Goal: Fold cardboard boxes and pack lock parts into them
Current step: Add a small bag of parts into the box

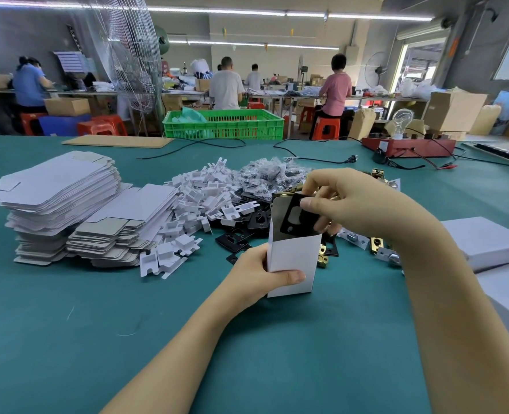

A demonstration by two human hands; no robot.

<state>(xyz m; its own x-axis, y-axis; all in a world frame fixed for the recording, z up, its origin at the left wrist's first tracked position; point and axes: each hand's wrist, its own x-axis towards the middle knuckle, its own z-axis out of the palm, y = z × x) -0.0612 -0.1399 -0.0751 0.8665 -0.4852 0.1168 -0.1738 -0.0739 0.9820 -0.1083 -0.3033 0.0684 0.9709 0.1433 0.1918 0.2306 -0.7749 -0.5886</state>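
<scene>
My left hand (pixel 257 277) grips a small white cardboard box (pixel 293 259) that stands upright on the green table with its top open. Above it my right hand (pixel 347 201) pinches a flat black lock plate (pixel 298 216) with a round hole, its lower end inside the box mouth. Behind the box lies a heap of black plates (pixel 247 234), brass lock parts (pixel 377 243) and bagged screws (pixel 272 174). White plastic inserts (pixel 205 198) are piled to the left, beside stacks of flat white box blanks (pixel 62 201).
Closed white boxes (pixel 486 243) sit at the right edge. A red electrical tester with a bulb (pixel 408 146), black cables (pixel 316 158) and a green crate (pixel 223 124) line the far side. Several people work at benches behind. Bare green table (pixel 98 339) lies in front.
</scene>
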